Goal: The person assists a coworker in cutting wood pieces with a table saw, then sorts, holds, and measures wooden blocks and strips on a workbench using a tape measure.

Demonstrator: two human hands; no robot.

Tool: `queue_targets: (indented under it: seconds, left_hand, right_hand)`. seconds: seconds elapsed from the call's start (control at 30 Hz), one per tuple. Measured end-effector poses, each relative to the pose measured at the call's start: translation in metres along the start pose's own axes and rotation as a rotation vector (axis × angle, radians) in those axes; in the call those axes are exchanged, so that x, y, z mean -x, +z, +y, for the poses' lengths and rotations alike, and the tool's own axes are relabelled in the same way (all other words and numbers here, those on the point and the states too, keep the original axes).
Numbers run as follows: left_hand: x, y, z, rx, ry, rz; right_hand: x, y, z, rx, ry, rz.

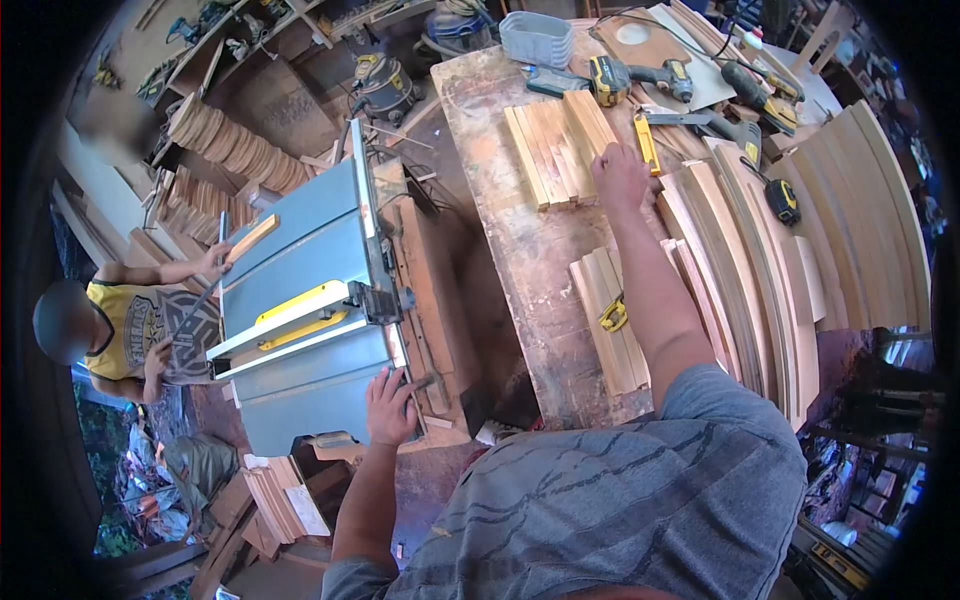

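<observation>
My left hand [390, 405] rests with fingers spread on the near edge of the table saw [300, 395], beside its front rail. Over the workbench, my right hand [620, 180] is closed at the near end of light wooden strips [590, 120]; the fingertips are partly hidden. Directly left of those lies a row of similar strips [540, 155]. A yellow-handled try square [647, 145] is just right of my right hand. Nearer me, a yellow tape measure [613, 313] sits on another group of strips [608, 345].
Across the saw, a co-worker [150, 320] holds a wooden piece [252, 240] above the saw's far side. The yellow saw fence [300, 315] crosses the table. A drill [660, 78], grey bins [537, 40] and long curved boards [860, 220] occupy the bench. A shop vacuum [383, 88] stands behind.
</observation>
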State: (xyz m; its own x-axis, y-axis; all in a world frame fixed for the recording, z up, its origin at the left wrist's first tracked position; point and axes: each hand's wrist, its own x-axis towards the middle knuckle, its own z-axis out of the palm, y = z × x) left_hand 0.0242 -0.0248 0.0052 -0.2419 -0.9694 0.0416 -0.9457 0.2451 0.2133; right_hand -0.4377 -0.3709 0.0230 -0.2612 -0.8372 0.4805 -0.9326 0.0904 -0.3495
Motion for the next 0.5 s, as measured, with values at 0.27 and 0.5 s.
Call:
queue_targets:
  seconds: [0.27, 0.5]
  left_hand:
    - [-0.001, 0.0, 0.001, -0.006, -0.007, -0.003]
    - [0.003, -0.001, 0.002, 0.01, -0.019, 0.007]
  right_hand:
    - [0.002, -0.006, -0.005, 0.179, 0.041, -0.164]
    - [-0.014, 0.008, 0.006, 0.165, 0.028, 0.039]
